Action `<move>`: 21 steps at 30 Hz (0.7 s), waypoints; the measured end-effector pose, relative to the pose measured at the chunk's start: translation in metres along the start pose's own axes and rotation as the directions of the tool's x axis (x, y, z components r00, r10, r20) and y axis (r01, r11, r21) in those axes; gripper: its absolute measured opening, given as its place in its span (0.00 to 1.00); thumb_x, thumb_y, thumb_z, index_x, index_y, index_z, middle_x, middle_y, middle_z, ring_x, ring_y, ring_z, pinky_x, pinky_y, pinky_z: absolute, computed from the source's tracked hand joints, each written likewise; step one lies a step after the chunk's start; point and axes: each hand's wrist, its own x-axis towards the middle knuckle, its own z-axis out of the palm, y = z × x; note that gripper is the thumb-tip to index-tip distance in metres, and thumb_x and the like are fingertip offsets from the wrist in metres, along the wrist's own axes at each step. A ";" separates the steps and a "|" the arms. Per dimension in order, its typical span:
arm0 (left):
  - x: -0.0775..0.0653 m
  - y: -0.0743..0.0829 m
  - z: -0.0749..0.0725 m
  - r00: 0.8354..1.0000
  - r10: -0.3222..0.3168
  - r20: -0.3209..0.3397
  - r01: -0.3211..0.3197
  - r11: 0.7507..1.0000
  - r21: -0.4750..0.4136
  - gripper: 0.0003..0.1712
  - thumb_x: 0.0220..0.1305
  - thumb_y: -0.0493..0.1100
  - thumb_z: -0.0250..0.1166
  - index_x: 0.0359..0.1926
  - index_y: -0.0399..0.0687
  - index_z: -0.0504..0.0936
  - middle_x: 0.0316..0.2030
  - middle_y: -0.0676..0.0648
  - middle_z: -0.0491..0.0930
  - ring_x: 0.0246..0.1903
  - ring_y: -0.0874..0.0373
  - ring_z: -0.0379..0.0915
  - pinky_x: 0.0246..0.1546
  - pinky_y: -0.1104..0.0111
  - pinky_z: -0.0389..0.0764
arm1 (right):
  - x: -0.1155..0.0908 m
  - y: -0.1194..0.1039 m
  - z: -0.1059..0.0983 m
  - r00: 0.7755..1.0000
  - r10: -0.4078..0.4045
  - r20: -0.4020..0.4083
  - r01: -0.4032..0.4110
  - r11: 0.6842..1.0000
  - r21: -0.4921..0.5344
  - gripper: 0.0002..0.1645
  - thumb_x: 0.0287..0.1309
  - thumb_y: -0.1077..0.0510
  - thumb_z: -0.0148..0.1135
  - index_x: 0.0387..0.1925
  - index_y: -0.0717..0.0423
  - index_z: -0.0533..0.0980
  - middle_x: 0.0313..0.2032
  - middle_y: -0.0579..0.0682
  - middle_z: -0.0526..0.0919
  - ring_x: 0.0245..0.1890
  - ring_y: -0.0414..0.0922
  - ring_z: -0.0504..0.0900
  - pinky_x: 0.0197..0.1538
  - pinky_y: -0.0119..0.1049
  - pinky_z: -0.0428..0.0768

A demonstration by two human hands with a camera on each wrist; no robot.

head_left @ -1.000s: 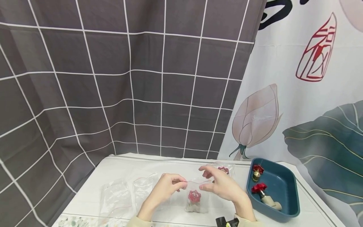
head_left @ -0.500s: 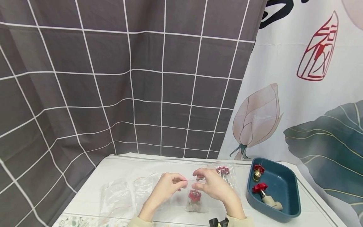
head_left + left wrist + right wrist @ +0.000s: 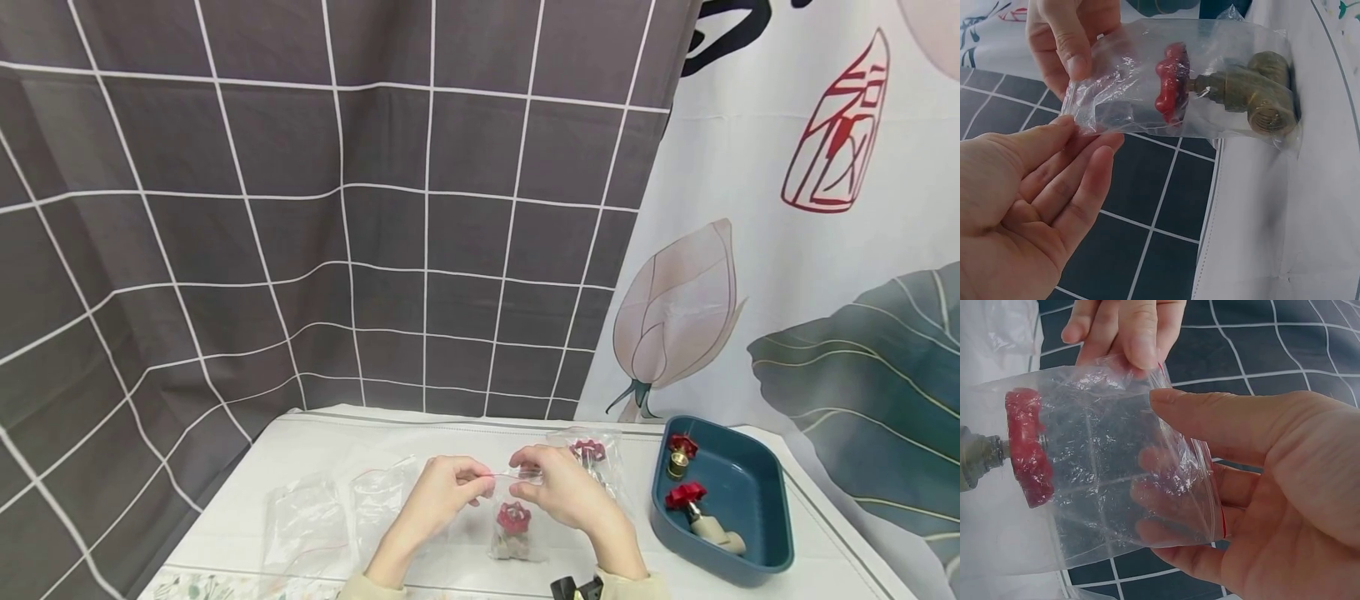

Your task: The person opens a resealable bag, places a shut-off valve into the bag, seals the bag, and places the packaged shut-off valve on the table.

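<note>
A brass valve point(image 3: 1250, 94) with a red handwheel point(image 3: 513, 517) stands inside a clear zip bag point(image 3: 1100, 462) on the table. My left hand point(image 3: 447, 493) pinches one end of the bag's top edge between thumb and forefinger. At the same red-lined edge, my right hand point(image 3: 566, 490) has its thumb on the near side and its fingers behind the plastic, holding it. Both hands are above the valve, a short gap apart. In the right wrist view the red zip strip point(image 3: 1224, 522) runs down past my right fingers.
Flat clear bags point(image 3: 307, 517) lie to the left. Behind my right hand lies another bagged valve point(image 3: 588, 454) with a red wheel. A blue bin point(image 3: 757, 500) on the right contains a brass valve point(image 3: 678, 458) and a beige-ended valve point(image 3: 708, 525), both red-wheeled.
My right hand has moved left along the bag's top edge, nearer my left hand, and has stayed about there since half a second ago. The left hand keeps its pinch.
</note>
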 end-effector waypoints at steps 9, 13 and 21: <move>0.000 0.006 0.002 0.999 0.043 -0.014 -0.042 0.998 0.055 0.06 0.56 0.44 0.60 0.29 0.48 0.80 0.23 0.54 0.79 0.20 0.61 0.75 0.22 0.72 0.76 | -0.001 0.000 -0.001 1.000 0.012 -0.005 -0.012 1.000 -0.001 0.16 0.43 0.54 0.66 0.36 0.54 0.77 0.33 0.44 0.80 0.34 0.39 0.76 0.37 0.37 0.75; -0.001 0.007 0.003 0.997 0.075 -0.019 -0.073 0.993 0.091 0.07 0.56 0.45 0.60 0.28 0.48 0.80 0.21 0.56 0.78 0.19 0.63 0.74 0.20 0.73 0.75 | -0.001 -0.001 0.000 1.000 0.008 -0.008 -0.008 1.000 -0.005 0.15 0.43 0.53 0.66 0.36 0.52 0.77 0.33 0.43 0.79 0.34 0.39 0.75 0.37 0.36 0.74; -0.001 0.007 0.004 0.989 0.144 -0.023 -0.141 0.984 0.109 0.05 0.57 0.47 0.60 0.29 0.56 0.81 0.22 0.61 0.78 0.19 0.63 0.73 0.21 0.73 0.74 | 0.003 -0.006 0.007 0.994 -0.094 -0.047 0.092 0.995 -0.046 0.05 0.45 0.54 0.64 0.27 0.47 0.77 0.27 0.35 0.75 0.30 0.36 0.75 0.36 0.33 0.74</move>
